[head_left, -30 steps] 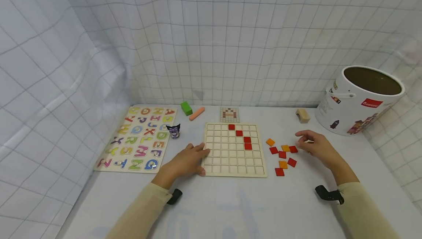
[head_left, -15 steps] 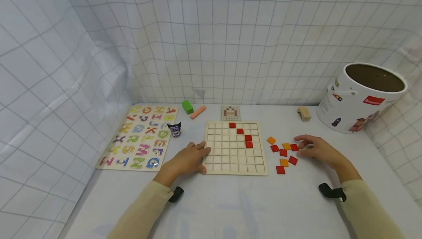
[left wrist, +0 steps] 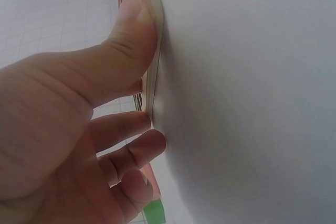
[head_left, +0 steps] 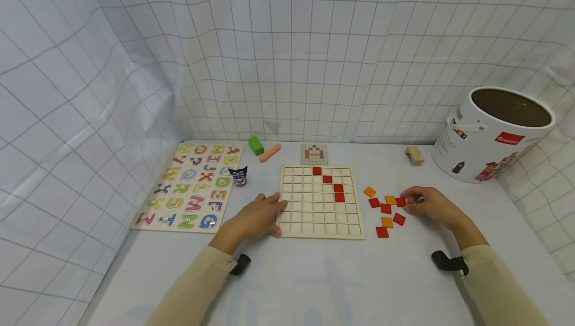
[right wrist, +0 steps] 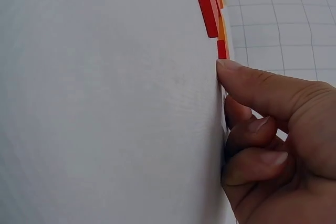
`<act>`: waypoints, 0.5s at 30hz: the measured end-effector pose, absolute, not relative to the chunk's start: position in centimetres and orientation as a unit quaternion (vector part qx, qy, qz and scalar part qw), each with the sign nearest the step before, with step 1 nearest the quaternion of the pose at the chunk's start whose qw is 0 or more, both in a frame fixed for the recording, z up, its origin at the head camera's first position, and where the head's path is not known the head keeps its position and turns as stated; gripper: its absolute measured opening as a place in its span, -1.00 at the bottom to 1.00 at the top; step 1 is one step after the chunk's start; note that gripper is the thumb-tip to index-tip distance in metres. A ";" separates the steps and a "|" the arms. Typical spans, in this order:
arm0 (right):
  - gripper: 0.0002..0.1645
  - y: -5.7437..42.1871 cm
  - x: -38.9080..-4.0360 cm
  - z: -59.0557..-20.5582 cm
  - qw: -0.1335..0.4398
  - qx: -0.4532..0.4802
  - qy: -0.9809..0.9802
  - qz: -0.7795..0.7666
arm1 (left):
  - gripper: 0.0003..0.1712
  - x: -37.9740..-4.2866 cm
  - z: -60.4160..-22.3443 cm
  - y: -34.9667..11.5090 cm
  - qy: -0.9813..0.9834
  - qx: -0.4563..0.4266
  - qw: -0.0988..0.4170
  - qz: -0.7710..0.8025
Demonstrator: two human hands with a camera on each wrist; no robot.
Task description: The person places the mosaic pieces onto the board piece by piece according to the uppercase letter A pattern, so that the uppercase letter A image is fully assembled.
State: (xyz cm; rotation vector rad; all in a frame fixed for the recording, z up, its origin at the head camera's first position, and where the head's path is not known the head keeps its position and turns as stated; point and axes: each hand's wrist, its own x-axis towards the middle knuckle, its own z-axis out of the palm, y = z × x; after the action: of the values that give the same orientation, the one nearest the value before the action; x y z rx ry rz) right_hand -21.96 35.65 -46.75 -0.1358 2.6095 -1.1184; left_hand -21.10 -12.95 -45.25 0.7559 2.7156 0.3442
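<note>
A pale wooden grid board (head_left: 314,216) lies in the middle of the table, with several red tiles set in its upper cells. My left hand (head_left: 253,218) rests at the board's left edge, its index fingertip over the rim; in the left wrist view the thumb (left wrist: 131,40) presses against that edge. To the right of the board are scattered loose red and orange square tiles. With thumb and fingertip, my right hand (head_left: 431,205) pinches a red tile (head_left: 400,201) at the right of this group. The right wrist view shows the thumb tip right at that tile's edge.
Behind the board lies a small pattern card (head_left: 314,154). An alphabet board (head_left: 188,186) and a purple figurine (head_left: 238,176) are at left, a green block (head_left: 256,146) and an orange stick (head_left: 270,153) further back. A wooden arch block (head_left: 414,156) and a white bucket (head_left: 485,141) stand at right.
My right hand has come down and slightly left, and its fingertips have closed on the red tile. The left hand stays at the board's edge.
</note>
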 end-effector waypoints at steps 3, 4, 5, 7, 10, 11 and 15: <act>-0.57 35.6 -21.9 -46.8 0.147 -0.044 0.909 -0.386 | -0.04 -21.1 -45.3 -13.0 0.945 0.264 0.152 0.119; -0.58 35.6 -21.8 -46.7 0.146 -0.043 0.911 -0.384 | -0.04 -21.1 -45.3 -13.0 0.945 0.264 0.152 0.119; -0.58 35.6 -21.8 -46.7 0.145 -0.045 0.911 -0.383 | -0.04 -21.1 -45.3 -13.0 0.945 0.263 0.152 0.121; -0.60 35.6 -21.7 -46.7 0.142 -0.046 0.913 -0.380 | -0.05 -21.1 -45.2 -13.0 0.945 0.263 0.151 0.122; -0.59 35.5 -21.7 -46.7 0.139 -0.045 0.915 -0.377 | -0.05 -21.1 -45.2 -13.0 0.945 0.263 0.150 0.122; -0.59 35.5 -21.6 -46.6 0.138 -0.042 0.915 -0.377 | -0.05 -21.1 -45.2 -13.0 0.945 0.263 0.151 0.122; -0.55 35.6 -21.5 -46.5 0.136 -0.028 0.917 -0.374 | -0.05 -21.1 -45.3 -13.0 0.944 0.266 0.151 0.123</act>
State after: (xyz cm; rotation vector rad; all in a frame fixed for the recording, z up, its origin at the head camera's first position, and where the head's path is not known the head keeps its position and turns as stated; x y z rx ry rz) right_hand -21.49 35.57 -46.54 -0.0804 2.6543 -1.0829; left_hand -21.13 -13.03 -45.30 0.7629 2.7110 0.3544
